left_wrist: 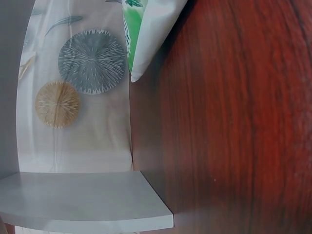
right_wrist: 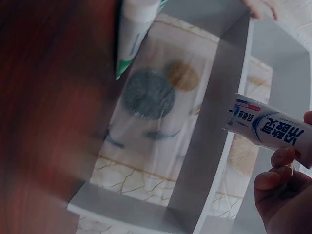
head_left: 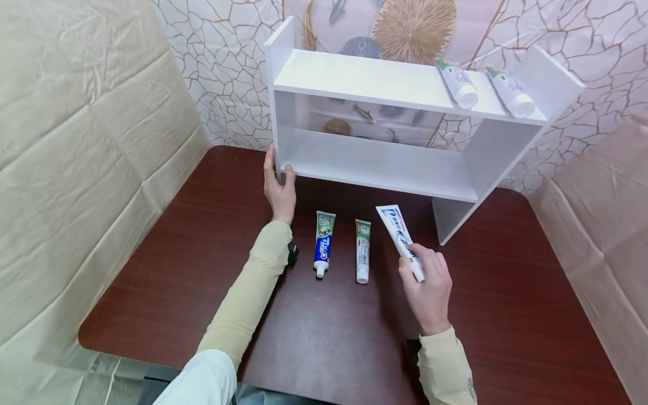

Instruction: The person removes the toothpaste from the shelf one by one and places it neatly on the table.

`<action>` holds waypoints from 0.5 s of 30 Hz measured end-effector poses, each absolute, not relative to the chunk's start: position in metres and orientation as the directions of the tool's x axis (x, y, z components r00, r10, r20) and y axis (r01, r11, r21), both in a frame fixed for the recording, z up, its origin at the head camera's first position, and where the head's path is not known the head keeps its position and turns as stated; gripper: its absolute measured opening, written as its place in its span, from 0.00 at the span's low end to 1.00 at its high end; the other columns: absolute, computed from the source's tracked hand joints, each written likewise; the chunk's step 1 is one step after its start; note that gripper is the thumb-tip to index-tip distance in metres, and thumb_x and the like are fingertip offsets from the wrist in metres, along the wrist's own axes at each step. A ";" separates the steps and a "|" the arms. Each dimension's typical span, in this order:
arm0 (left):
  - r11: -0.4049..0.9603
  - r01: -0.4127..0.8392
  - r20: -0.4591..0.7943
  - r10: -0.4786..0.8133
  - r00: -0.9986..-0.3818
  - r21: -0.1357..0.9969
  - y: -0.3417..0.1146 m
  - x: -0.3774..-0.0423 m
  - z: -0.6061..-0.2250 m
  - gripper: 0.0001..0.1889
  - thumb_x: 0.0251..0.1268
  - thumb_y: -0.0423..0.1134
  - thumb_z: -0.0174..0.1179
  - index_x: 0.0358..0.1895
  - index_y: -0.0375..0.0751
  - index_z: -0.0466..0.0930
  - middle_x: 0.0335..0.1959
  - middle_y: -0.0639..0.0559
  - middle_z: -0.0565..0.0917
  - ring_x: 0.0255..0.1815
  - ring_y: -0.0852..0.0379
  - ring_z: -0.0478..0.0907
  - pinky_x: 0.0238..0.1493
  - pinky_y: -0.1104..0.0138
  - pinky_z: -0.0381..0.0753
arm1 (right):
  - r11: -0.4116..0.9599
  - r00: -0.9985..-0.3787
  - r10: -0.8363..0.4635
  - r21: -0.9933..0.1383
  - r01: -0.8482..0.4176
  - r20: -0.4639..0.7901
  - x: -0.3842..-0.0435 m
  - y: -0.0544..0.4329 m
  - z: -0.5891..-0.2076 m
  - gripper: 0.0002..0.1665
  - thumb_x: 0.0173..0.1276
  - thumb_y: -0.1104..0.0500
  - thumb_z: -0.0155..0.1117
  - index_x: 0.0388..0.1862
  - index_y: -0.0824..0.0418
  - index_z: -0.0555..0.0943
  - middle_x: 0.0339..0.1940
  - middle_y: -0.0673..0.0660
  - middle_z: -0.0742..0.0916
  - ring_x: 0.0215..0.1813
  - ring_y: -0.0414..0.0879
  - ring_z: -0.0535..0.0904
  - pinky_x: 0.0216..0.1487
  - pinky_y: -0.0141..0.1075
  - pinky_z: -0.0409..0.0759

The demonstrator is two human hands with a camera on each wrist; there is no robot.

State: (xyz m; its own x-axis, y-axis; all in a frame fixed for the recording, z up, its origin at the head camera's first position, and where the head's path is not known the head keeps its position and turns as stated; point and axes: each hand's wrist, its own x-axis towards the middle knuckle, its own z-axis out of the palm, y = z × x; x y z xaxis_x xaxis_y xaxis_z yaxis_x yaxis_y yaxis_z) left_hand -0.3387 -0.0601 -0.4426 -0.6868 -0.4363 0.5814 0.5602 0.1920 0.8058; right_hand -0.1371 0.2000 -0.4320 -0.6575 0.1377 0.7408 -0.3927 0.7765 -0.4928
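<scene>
In the head view my left hand [head_left: 280, 194] holds the left side panel of a white shelf [head_left: 374, 160], fingers along its outer face and thumb at the front. My right hand [head_left: 427, 287] grips a white toothpaste tube [head_left: 396, 228] with blue lettering near its cap end, the flat end pointing up and away over the table. Between the hands lie a green, blue and white toothpaste tube [head_left: 324, 242] and a narrower green and white toothpaste tube [head_left: 362, 250]. The right wrist view shows the held tube in front of the shelf, pinched by thumb and fingers.
Two white and green tubes, one left [head_left: 458, 84] and one right [head_left: 511, 93], lie on the shelf's top board at the right. The shelf stands at the back of the dark red-brown table [head_left: 167, 270], before a patterned cloth. Beige cloth hangs on both sides.
</scene>
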 end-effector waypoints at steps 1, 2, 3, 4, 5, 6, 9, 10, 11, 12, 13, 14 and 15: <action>0.194 0.558 0.581 -0.436 -0.687 0.807 -0.060 -0.339 -0.443 0.29 0.71 0.37 0.52 0.74 0.50 0.60 0.72 0.56 0.67 0.68 0.59 0.69 0.60 0.57 0.74 | 0.782 -0.658 0.145 -0.493 -0.381 0.738 -0.137 0.202 -0.434 0.17 0.53 0.68 0.67 0.45 0.65 0.82 0.33 0.63 0.85 0.31 0.49 0.68 0.32 0.34 0.62; 0.197 0.559 0.583 -0.435 -0.687 0.806 -0.061 -0.339 -0.444 0.29 0.71 0.37 0.52 0.74 0.50 0.59 0.73 0.56 0.67 0.68 0.59 0.69 0.61 0.57 0.74 | 0.788 -0.665 0.151 -0.495 -0.366 0.731 -0.137 0.205 -0.435 0.17 0.53 0.68 0.67 0.45 0.65 0.82 0.34 0.63 0.85 0.31 0.49 0.68 0.32 0.34 0.61; 0.199 0.556 0.581 -0.435 -0.688 0.807 -0.061 -0.340 -0.444 0.29 0.71 0.38 0.52 0.74 0.51 0.59 0.73 0.56 0.67 0.68 0.60 0.69 0.61 0.58 0.74 | 0.795 -0.673 0.155 -0.496 -0.350 0.724 -0.138 0.207 -0.436 0.17 0.53 0.68 0.67 0.45 0.64 0.82 0.34 0.63 0.86 0.31 0.49 0.69 0.32 0.34 0.61; 0.203 0.559 0.585 -0.435 -0.684 0.804 -0.061 -0.340 -0.444 0.29 0.71 0.38 0.52 0.74 0.50 0.59 0.73 0.55 0.67 0.68 0.60 0.69 0.62 0.58 0.73 | 0.802 -0.687 0.161 -0.499 -0.327 0.709 -0.138 0.209 -0.438 0.17 0.54 0.67 0.67 0.45 0.64 0.82 0.35 0.63 0.86 0.31 0.50 0.69 0.31 0.34 0.61; 0.203 0.557 0.583 -0.436 -0.685 0.805 -0.061 -0.340 -0.444 0.29 0.71 0.38 0.52 0.74 0.50 0.59 0.73 0.56 0.67 0.69 0.60 0.68 0.62 0.58 0.73 | 0.810 -0.703 0.167 -0.503 -0.302 0.691 -0.139 0.212 -0.439 0.17 0.55 0.67 0.68 0.46 0.63 0.82 0.35 0.63 0.86 0.30 0.50 0.69 0.31 0.35 0.61; 0.203 0.559 0.585 -0.438 -0.683 0.804 -0.061 -0.340 -0.444 0.29 0.71 0.38 0.52 0.74 0.50 0.59 0.73 0.55 0.67 0.69 0.60 0.68 0.63 0.59 0.73 | 0.819 -0.723 0.169 -0.504 -0.275 0.670 -0.140 0.214 -0.440 0.17 0.55 0.66 0.68 0.46 0.63 0.82 0.36 0.63 0.86 0.30 0.50 0.70 0.31 0.35 0.62; 0.194 0.568 0.588 -0.439 -0.679 0.800 -0.061 -0.341 -0.443 0.29 0.71 0.36 0.52 0.74 0.48 0.60 0.73 0.55 0.67 0.69 0.59 0.68 0.64 0.59 0.72 | 0.843 -0.784 0.173 -0.501 -0.195 0.596 -0.143 0.220 -0.443 0.15 0.58 0.64 0.66 0.45 0.61 0.82 0.34 0.63 0.86 0.30 0.52 0.71 0.29 0.39 0.64; 0.190 0.570 0.589 -0.439 -0.679 0.799 -0.061 -0.341 -0.443 0.29 0.71 0.36 0.52 0.74 0.48 0.60 0.73 0.55 0.67 0.69 0.59 0.68 0.65 0.59 0.71 | 0.849 -0.804 0.179 -0.502 -0.165 0.567 -0.144 0.222 -0.445 0.14 0.58 0.63 0.66 0.45 0.61 0.82 0.32 0.63 0.86 0.30 0.52 0.72 0.28 0.40 0.64; 0.185 0.571 0.587 -0.439 -0.680 0.800 -0.061 -0.341 -0.443 0.29 0.71 0.36 0.53 0.74 0.48 0.60 0.73 0.55 0.67 0.69 0.59 0.68 0.65 0.60 0.71 | 0.854 -0.820 0.183 -0.501 -0.141 0.543 -0.145 0.223 -0.446 0.14 0.58 0.63 0.65 0.45 0.61 0.81 0.30 0.63 0.85 0.29 0.53 0.72 0.28 0.41 0.64; 0.184 0.574 0.589 -0.439 -0.679 0.798 -0.061 -0.341 -0.443 0.29 0.71 0.36 0.53 0.74 0.48 0.60 0.73 0.55 0.67 0.69 0.59 0.68 0.65 0.60 0.71 | 0.859 -0.836 0.189 -0.499 -0.114 0.515 -0.146 0.224 -0.448 0.13 0.58 0.63 0.64 0.44 0.61 0.81 0.27 0.63 0.84 0.28 0.54 0.72 0.27 0.42 0.64; 0.183 0.574 0.589 -0.437 -0.679 0.798 -0.061 -0.341 -0.443 0.29 0.70 0.36 0.53 0.74 0.48 0.60 0.73 0.55 0.67 0.69 0.58 0.68 0.65 0.60 0.71 | 0.863 -0.853 0.196 -0.498 -0.084 0.483 -0.146 0.224 -0.450 0.13 0.59 0.62 0.63 0.44 0.60 0.81 0.25 0.62 0.84 0.28 0.55 0.72 0.27 0.43 0.65; 0.185 0.574 0.590 -0.437 -0.679 0.798 -0.061 -0.341 -0.444 0.29 0.71 0.36 0.53 0.73 0.48 0.61 0.73 0.55 0.67 0.69 0.58 0.68 0.65 0.60 0.71 | 0.866 -0.869 0.202 -0.496 -0.057 0.451 -0.146 0.225 -0.452 0.13 0.59 0.62 0.63 0.44 0.60 0.81 0.24 0.62 0.83 0.28 0.55 0.73 0.27 0.43 0.65; 0.187 0.572 0.589 -0.435 -0.681 0.799 -0.061 -0.341 -0.444 0.29 0.70 0.36 0.53 0.73 0.49 0.61 0.73 0.56 0.67 0.69 0.59 0.68 0.64 0.60 0.71 | 0.869 -0.883 0.207 -0.494 -0.032 0.422 -0.146 0.226 -0.454 0.13 0.60 0.61 0.62 0.45 0.61 0.80 0.23 0.62 0.83 0.28 0.56 0.73 0.27 0.45 0.66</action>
State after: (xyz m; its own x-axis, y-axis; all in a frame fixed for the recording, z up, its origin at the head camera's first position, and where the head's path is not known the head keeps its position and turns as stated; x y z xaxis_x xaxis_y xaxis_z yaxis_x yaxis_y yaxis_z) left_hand -0.3408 -0.0611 -0.4441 -0.6809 -0.4352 0.5890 0.5715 0.1871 0.7990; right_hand -0.1463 0.2255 -0.4538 -0.8827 0.2070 0.4220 -0.0321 0.8691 -0.4935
